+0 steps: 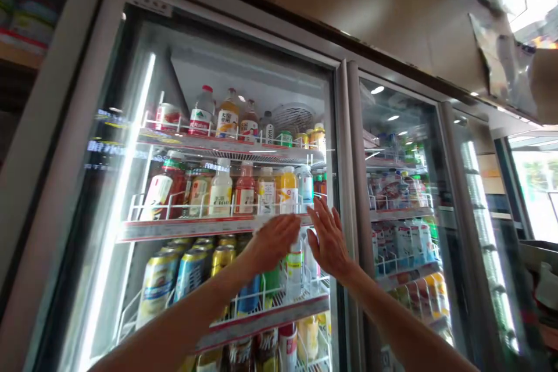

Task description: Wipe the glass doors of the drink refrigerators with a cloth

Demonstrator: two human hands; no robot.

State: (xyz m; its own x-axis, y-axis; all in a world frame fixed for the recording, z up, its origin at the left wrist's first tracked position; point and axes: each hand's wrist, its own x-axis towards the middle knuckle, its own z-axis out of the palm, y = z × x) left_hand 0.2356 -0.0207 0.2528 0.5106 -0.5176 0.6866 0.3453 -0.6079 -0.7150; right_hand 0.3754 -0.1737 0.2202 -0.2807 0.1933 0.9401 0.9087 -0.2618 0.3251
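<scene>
My left hand [274, 242] reaches up in front of the glass door [261, 64] of a drinks fridge, fingers stretched out together and slightly blurred. Beside it on the right, my right hand [328, 239] is raised with fingers apart, close to the door's edge and handle strip [349, 145]. Neither hand holds anything; whether they touch the glass I cannot tell. Behind them, a yellow juice bottle [288, 190], a pink bottle [244, 189] and a white bottle [221, 189] stand on a wire-fronted shelf. My forearms partly hide the drink cans [192, 270] below.
Bottles and a red-labelled tub [167, 116] stand on the top shelf. A second fridge door [403, 128] to the right has more bottles and cartons behind it. A brown panel [314, 0] runs above, with plastic wrapping [501, 58] at the upper right.
</scene>
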